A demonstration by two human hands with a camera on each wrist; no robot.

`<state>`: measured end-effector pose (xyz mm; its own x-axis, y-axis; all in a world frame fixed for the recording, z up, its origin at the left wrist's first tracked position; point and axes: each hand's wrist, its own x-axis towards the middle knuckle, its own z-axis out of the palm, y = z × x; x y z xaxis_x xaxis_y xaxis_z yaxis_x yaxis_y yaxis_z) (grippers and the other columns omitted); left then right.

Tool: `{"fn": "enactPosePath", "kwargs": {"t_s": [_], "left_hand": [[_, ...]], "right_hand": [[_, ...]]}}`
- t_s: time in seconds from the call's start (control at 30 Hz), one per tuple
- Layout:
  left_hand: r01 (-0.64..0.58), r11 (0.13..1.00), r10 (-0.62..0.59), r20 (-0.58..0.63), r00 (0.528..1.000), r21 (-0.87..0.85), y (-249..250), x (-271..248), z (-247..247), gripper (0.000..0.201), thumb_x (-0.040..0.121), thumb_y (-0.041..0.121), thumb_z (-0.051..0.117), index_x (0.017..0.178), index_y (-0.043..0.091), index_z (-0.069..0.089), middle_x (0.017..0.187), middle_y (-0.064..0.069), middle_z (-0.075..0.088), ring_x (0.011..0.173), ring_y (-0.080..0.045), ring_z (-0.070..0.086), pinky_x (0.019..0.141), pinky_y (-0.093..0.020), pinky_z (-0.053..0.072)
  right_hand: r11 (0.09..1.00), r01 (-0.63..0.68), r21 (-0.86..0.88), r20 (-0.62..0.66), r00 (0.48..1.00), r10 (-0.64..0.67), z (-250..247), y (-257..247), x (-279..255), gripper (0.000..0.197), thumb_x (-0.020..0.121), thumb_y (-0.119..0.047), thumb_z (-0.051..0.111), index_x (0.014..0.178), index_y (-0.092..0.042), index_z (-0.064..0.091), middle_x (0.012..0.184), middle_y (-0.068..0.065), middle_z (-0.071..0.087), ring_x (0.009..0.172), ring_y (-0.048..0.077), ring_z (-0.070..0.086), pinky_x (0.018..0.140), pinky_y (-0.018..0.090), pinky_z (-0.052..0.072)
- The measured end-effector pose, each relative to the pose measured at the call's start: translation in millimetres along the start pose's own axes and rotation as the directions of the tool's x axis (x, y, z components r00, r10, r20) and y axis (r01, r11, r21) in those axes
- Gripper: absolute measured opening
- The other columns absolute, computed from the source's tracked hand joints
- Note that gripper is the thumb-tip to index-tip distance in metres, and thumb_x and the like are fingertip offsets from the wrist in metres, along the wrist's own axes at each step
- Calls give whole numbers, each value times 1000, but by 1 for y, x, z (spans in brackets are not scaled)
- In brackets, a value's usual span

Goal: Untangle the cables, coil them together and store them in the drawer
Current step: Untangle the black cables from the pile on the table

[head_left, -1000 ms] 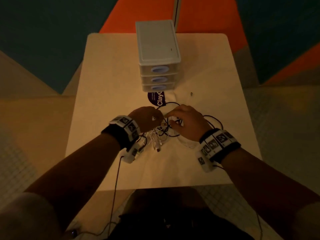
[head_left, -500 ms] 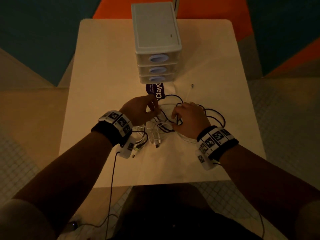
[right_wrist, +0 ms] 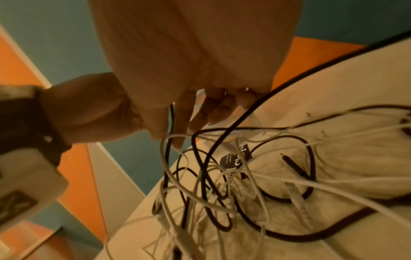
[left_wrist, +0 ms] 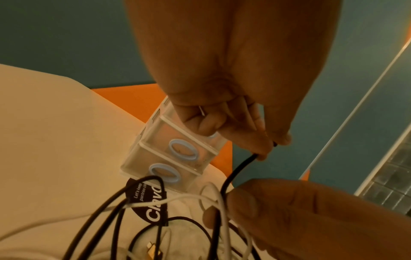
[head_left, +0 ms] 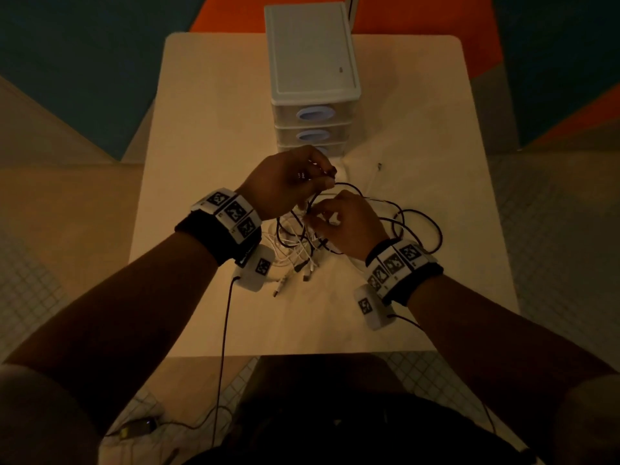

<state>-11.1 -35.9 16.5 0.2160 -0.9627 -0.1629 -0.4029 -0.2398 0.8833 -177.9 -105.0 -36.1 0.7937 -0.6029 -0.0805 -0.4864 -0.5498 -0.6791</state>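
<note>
The drawer unit (head_left: 313, 78), a small white plastic stack of three drawers with pale blue oval pulls, stands on the light table (head_left: 201, 129), and all its drawers are closed. Just in front of the unit, on the person's side, lies the tangle of cables (head_left: 302, 243): black and white leads looped through one another, with several plug ends pointing away from the unit toward the table's near edge. Black loops (head_left: 422, 226) spread out to the right of the tangle, still in front of the unit. The left hand (head_left: 285, 182) is raised directly before the lowest drawer, hiding part of it; the left wrist view shows its thumb and fingers (left_wrist: 262, 140) curled and pinching a black cable (left_wrist: 235, 170) near its end, so that the cable runs down from the pinch into the tangle. The right hand (head_left: 345, 223) sits just nearer than the left, farther from the unit, above the heap; its thumb and fingers (right_wrist: 164, 126) are closed around a black strand and white strands lifted from the pile. A dark round label (left_wrist: 149, 202) with white lettering lies on the table at the foot of the unit, under the cables. Both wrists carry bands with black-and-white markers.
</note>
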Motion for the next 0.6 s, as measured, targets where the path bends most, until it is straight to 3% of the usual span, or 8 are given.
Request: {"fn": "enactPosePath", "kwargs": {"t_s": [0.1, 0.2, 0.3, 0.37, 0.43, 0.53, 0.6], "left_hand": [[6, 999, -5, 20, 1000, -46, 1, -1, 4, 19, 89, 31, 75, 105, 22, 67, 92, 12, 77, 76, -12, 70, 71, -28, 53], [2, 1000, -2, 32, 999, -14, -1, -3, 8, 25, 88, 39, 74, 109, 27, 66, 97, 13, 76, 83, -17, 70, 78, -31, 55], [-44, 993, 60, -145, 988, 111, -12, -12, 5, 26, 93, 38, 68, 114, 24, 60, 105, 9, 68, 84, -9, 65, 73, -21, 50], [27, 980, 17, -222, 975, 195, -21, -23, 2, 13, 96, 27, 62, 108, 23, 58, 102, 8, 64, 78, -9, 61, 69, -25, 47], [103, 955, -65, -145, 987, 277, -34, -37, 4, 18, 92, 21, 61, 109, 27, 60, 101, 10, 64, 79, -13, 62, 73, -30, 50], [75, 918, -92, 26, 995, 388, -48, -53, 17, 46, 84, 22, 70, 128, 29, 58, 114, 5, 65, 95, -18, 60, 85, -31, 48], [78, 893, -102, 30, 994, 443, -53, -56, 25, 60, 82, 28, 73, 137, 29, 49, 118, 6, 64, 100, -20, 57, 87, -33, 46]], "right_hand": [[990, -73, 124, 6, 997, 73, -4, 1, 0, 22, 90, -41, 72, 99, -22, 78, 92, 4, 72, 77, 15, 60, 75, 35, 53], [980, -116, 162, 9, 993, 116, -4, 6, 2, 24, 94, -32, 69, 109, -14, 74, 102, 6, 74, 91, 19, 67, 82, 33, 53], [959, -156, 235, 23, 988, 155, -8, 11, 6, 23, 99, -31, 61, 111, -14, 71, 102, 5, 75, 95, 19, 70, 84, 30, 52], [916, -214, 338, 33, 976, 215, -10, 16, 8, 22, 102, -31, 56, 108, -13, 67, 98, 4, 76, 88, 13, 73, 85, 32, 56], [833, -280, 477, 73, 957, 280, -12, 18, 8, 18, 104, -27, 53, 104, -13, 64, 93, 3, 76, 78, 7, 74, 81, 26, 58], [675, -310, 670, 120, 942, 313, -13, 16, 9, 16, 106, -22, 50, 97, -15, 61, 90, 7, 77, 74, 21, 76, 66, 25, 57], [637, -334, 695, 134, 930, 342, -12, 16, 9, 16, 106, -23, 49, 99, -15, 61, 93, 8, 78, 76, 22, 76, 55, 19, 50]]}}
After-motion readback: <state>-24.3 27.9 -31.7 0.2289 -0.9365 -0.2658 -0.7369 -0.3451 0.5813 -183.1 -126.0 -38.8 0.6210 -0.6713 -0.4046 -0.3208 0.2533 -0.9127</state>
